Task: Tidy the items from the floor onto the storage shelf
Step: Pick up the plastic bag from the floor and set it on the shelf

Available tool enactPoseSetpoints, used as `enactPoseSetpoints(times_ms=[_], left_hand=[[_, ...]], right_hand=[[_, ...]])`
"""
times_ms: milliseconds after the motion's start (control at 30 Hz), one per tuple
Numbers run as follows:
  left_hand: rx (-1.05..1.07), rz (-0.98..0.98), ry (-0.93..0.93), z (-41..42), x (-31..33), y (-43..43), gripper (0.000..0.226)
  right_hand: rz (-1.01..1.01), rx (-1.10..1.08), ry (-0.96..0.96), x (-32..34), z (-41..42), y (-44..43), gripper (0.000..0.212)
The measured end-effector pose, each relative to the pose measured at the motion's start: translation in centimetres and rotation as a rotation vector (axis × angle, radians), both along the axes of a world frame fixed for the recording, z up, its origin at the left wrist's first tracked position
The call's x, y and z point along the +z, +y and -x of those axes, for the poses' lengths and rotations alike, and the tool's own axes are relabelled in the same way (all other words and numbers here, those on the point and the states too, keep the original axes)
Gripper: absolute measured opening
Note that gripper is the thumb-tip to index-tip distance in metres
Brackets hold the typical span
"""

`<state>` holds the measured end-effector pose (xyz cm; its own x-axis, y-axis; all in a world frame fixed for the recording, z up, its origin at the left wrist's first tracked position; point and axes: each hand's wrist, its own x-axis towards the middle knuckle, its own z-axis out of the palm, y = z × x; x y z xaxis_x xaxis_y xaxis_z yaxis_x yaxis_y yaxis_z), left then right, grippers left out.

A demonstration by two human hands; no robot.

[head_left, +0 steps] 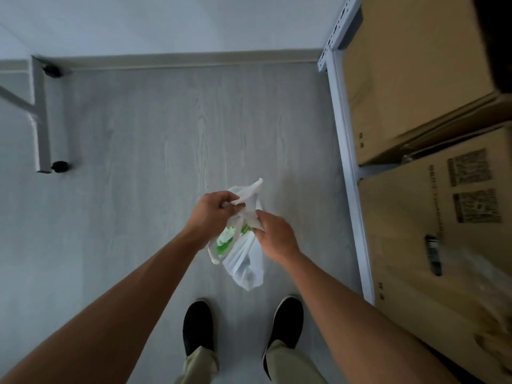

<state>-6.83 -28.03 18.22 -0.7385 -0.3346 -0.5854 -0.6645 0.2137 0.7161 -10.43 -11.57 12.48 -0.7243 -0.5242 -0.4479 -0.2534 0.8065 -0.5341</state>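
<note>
A white plastic bag (243, 261) with a green print hangs above the grey floor, just ahead of my shoes. My left hand (212, 210) is closed on one handle at the bag's top. My right hand (273, 235) grips the other handle, close beside the left. The bag's contents are hidden apart from a green and white patch. The storage shelf (347, 151), a pale metal frame, stands along the right side, an arm's reach from the bag.
Large cardboard boxes (415, 79) fill the shelf's levels on the right. A grey metal table leg (41, 117) with black feet stands at the far left. A wall with a skirting board runs across the back. My two dark shoes (198, 325) stand on the wood-grain floor.
</note>
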Motion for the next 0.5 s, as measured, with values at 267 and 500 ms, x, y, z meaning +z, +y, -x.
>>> enactPoseSetpoints(times_ms=[267, 500], left_hand=[[-0.290, 0.174, 0.211, -5.7, 20.4, 1.7, 0.026], [-0.685, 0.027, 0.544, -9.2, 36.5, 7.6, 0.029]], right_hand=[[0.080, -0.159, -0.028, 25.1, -6.9, 4.9, 0.020], [0.112, -0.435, 0.034, 45.7, -13.8, 11.3, 0.032]])
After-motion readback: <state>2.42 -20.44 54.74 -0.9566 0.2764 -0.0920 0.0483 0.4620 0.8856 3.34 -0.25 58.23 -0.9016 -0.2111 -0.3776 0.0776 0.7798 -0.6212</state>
